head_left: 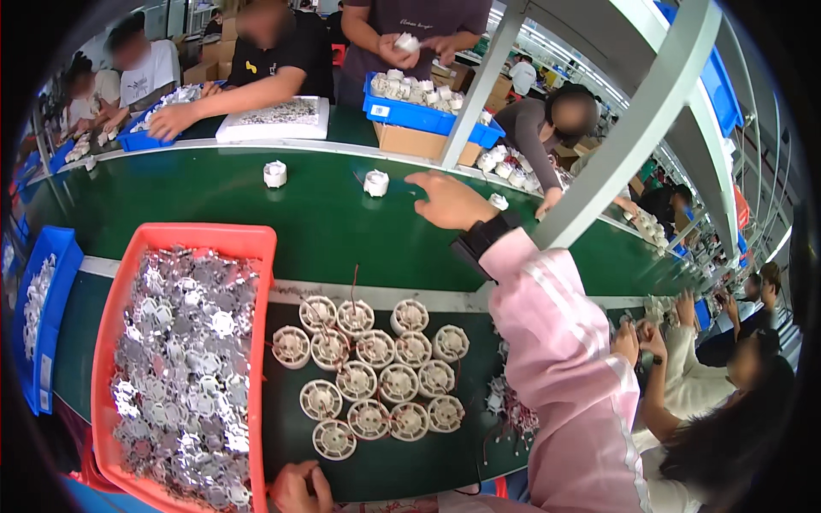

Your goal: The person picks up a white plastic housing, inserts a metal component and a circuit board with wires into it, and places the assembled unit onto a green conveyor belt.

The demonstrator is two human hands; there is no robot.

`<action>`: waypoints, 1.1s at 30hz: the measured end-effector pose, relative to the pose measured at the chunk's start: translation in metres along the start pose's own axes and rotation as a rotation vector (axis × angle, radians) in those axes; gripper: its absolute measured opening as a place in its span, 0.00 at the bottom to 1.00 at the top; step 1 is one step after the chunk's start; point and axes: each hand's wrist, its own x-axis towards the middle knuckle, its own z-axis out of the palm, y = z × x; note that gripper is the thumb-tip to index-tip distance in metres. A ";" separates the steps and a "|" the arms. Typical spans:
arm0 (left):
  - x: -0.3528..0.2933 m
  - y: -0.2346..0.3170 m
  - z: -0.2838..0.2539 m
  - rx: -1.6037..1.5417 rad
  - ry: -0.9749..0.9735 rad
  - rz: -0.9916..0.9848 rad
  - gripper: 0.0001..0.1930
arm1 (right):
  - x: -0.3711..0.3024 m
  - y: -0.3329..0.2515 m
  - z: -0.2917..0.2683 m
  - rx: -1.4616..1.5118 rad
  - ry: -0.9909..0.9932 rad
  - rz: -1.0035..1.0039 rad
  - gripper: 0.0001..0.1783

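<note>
My right hand (pixel 451 202) reaches out over the green conveyor belt (pixel 214 192), fingers stretched and holding nothing. Just left of its fingertips, apart from them, stands a white round plastic motor part (pixel 375 182). A second such part (pixel 274 174) sits farther left, and a small white piece (pixel 499 202) lies right of the hand. Low in the view, my left hand (pixel 299 489) rests by the near edge of the work surface with fingers curled; whatever they may hold is hidden. Beyond it stand several white round spoked parts (pixel 376 349) with thin red wires.
A red bin (pixel 268 282) full of silvery metal pieces stands at left, with a blue bin (pixel 43 342) beside it. A grey post (pixel 629 128) slants up at right. Loose wired parts (pixel 513 410) lie beside my right sleeve. Co-workers sit across the belt and at right.
</note>
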 end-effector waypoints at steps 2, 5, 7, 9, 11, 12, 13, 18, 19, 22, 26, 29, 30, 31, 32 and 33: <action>-0.003 -0.001 0.004 0.044 0.014 0.125 0.08 | 0.026 0.017 0.022 -0.121 0.029 0.046 0.29; 0.000 0.000 0.004 0.031 0.068 0.132 0.06 | 0.067 0.033 0.053 -0.168 0.003 0.084 0.33; -0.003 -0.002 0.005 0.046 0.082 0.137 0.06 | 0.093 0.038 0.072 -0.154 -0.102 0.144 0.37; -0.007 -0.006 0.005 0.050 0.081 0.148 0.06 | 0.113 0.043 0.088 -0.170 -0.105 0.152 0.38; -0.008 -0.008 0.004 0.055 0.095 0.149 0.06 | 0.130 0.052 0.105 -0.207 -0.127 0.200 0.40; -0.008 -0.007 0.005 0.040 0.091 0.155 0.06 | 0.135 0.067 0.117 -0.208 -0.123 0.188 0.40; -0.006 -0.008 0.008 0.014 0.083 0.168 0.07 | 0.136 0.092 0.128 -0.142 -0.082 0.138 0.39; -0.010 -0.013 0.007 0.019 0.075 0.174 0.07 | 0.124 0.079 0.110 -0.113 -0.267 0.068 0.31; -0.009 -0.014 0.009 0.011 0.082 0.170 0.07 | 0.114 0.069 0.091 -0.180 -0.388 0.100 0.29; -0.006 -0.012 0.010 -0.029 0.067 0.166 0.07 | 0.079 0.052 0.051 -0.113 -0.449 0.065 0.29; 0.003 -0.004 0.007 -0.045 0.048 0.151 0.07 | 0.005 0.008 -0.006 0.046 -0.229 -0.039 0.29; 0.008 -0.003 0.006 -0.026 0.067 0.180 0.06 | -0.049 -0.030 -0.041 0.276 -0.091 -0.020 0.28; 0.009 -0.003 0.006 -0.038 0.058 0.185 0.06 | -0.069 -0.035 -0.041 0.258 -0.060 -0.024 0.27; 0.010 -0.002 0.005 -0.027 0.090 0.175 0.05 | -0.089 -0.040 -0.040 0.242 -0.030 -0.032 0.27; 0.010 -0.002 0.006 -0.017 0.124 0.167 0.05 | -0.107 -0.044 -0.039 0.222 0.003 -0.040 0.26; 0.009 -0.003 0.006 -0.004 0.161 0.158 0.04 | -0.122 -0.046 -0.035 0.217 0.006 -0.035 0.26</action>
